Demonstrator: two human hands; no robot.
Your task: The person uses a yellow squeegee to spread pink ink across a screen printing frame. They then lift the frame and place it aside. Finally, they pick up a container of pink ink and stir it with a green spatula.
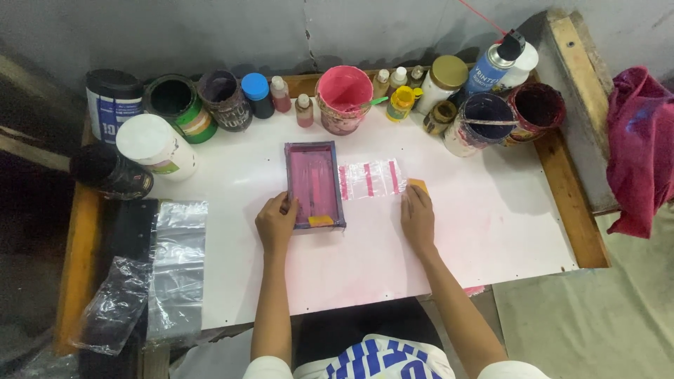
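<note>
A: So, where do the person's hands rest?

B: The left hand (276, 221) grips the near-left edge of a small pink-stained printing frame (314, 184), fingers curled onto its rim. The frame lies flat on the white table (491, 217).

A: And the right hand (418, 217)?

B: It lies flat, fingers pressed together, holding down the right end of a clear plastic bag with pink stripes (371, 179), just right of the frame. An orange squeegee (418, 185) peeks out beyond its fingertips.

A: What lies beyond the grip?

B: Paint pots, including a pink bucket (344, 98), line the far edge.
</note>
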